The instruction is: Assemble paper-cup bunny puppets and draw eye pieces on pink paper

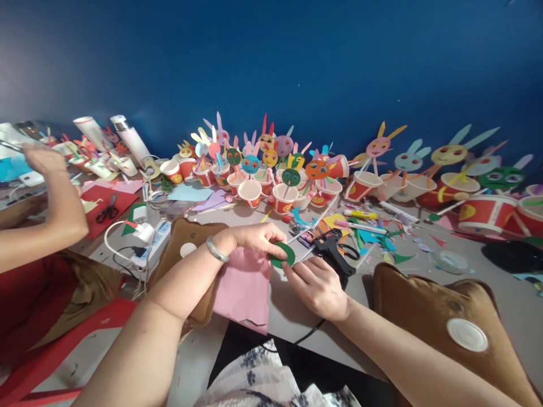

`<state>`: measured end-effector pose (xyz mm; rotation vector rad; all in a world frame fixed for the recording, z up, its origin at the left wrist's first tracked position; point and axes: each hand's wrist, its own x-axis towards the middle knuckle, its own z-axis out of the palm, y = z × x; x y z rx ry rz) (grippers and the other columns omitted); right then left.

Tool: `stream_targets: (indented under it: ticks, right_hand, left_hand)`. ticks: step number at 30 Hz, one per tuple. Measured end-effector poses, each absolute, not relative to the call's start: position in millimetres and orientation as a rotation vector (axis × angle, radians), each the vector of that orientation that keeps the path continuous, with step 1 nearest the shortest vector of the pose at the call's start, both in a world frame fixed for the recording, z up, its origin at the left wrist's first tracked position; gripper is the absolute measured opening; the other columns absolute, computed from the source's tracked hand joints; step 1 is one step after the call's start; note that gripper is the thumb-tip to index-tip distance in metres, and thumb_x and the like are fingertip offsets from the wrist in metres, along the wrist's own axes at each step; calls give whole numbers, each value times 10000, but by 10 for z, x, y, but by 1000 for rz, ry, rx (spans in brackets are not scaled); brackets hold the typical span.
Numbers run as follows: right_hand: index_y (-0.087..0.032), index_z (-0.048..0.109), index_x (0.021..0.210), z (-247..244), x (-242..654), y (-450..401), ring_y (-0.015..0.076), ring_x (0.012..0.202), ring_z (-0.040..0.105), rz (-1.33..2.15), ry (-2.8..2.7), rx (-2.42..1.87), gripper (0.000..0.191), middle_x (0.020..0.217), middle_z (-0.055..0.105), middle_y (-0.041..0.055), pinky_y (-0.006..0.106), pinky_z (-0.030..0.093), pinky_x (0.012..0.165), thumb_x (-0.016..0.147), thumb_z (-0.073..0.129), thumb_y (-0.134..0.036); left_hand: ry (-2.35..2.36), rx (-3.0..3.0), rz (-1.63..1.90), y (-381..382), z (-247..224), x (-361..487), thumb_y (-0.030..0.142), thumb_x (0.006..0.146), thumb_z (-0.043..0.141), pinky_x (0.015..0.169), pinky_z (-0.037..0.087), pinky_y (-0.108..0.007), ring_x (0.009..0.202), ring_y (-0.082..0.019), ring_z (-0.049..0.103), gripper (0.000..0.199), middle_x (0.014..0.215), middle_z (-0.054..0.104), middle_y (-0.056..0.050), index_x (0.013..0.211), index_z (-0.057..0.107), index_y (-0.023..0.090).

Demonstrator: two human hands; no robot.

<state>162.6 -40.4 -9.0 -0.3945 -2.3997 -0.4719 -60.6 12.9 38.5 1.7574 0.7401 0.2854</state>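
Note:
A small dark green paper circle (280, 255) is held above the table between my two hands. My left hand (259, 237), with a bangle at the wrist, is closed with thumb and fingers on the circle's left and upper side. The fingertips of my right hand (318, 285) pinch its lower right edge. Beneath my left hand lies a pink sheet of paper (244, 288). Just beyond my right hand rests a black glue gun (333, 251), its cable running toward the table's front edge.
Paper cups (285, 199) with paper rabbit faces on sticks line the back by the blue wall. Paper scraps and pens (360, 226) litter the middle. Brown cushions (441, 316) flank my arms. A power strip (155, 243) and another person's arm (63, 209) are at left.

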Motion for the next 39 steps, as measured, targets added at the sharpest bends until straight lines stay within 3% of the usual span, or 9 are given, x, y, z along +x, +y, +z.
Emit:
stream_targets:
  ticks: [7,13,16,21,24,28,36,39]
  right_hand:
    - [-131,680,974,-99,1644,-391,130,601,429,-449,-2381,-414,177,654,512,-1,322,324,646,951,511,-83]
    - [-122,681,1005,-92,1646,-396,132,612,438,-453,-2397,-397,171,660,529,5,322,332,645,941,528,-84]
    - [-111,677,1019,-107,1655,-384,134,614,444,-454,-2385,-402,167,664,537,6,323,342,650,935,537,-76]
    - [-138,671,1036,-118,1661,-380,126,610,450,-434,-2377,-416,180,670,535,-3,317,342,659,930,541,-74]
    - [-142,668,1010,-92,1649,-395,124,597,440,-438,-2377,-392,159,659,531,-7,317,333,649,931,544,-78]
    - [-150,660,983,-66,1640,-396,125,599,446,-456,-2385,-373,135,650,536,-8,315,335,647,937,548,-89]
    - [-109,643,1005,-132,1669,-329,137,605,455,-442,-2367,-366,155,660,547,4,321,357,641,950,503,-72]
    - [-121,644,1022,-125,1668,-348,138,609,448,-428,-2368,-355,172,665,552,4,319,356,644,956,491,-77]
  left_hand:
    - [769,1790,322,128,348,-585,649,917,507,508,327,-220,541,-84,446,576,582,496,12,654,557,139]
    - [739,1744,350,137,353,-583,498,749,781,507,301,-210,547,-77,444,428,609,509,32,676,570,132]
    - [742,1742,416,118,369,-583,485,812,726,502,282,-214,529,-69,417,415,593,477,40,672,547,139]
    - [764,1719,489,114,347,-594,607,904,562,507,298,-222,533,-73,408,539,586,445,34,629,514,145]
    - [768,1692,427,129,348,-597,626,842,641,503,329,-221,529,-80,441,533,589,499,22,657,574,131]
    - [746,1691,391,134,379,-586,504,736,800,507,342,-207,543,-77,481,418,638,584,4,750,655,112]
    - [863,1687,441,142,330,-580,599,825,667,476,268,-203,496,-52,388,521,551,430,55,625,555,131]
    - [926,1666,494,169,286,-581,569,853,636,477,312,-203,499,-68,458,476,560,503,36,679,597,128]
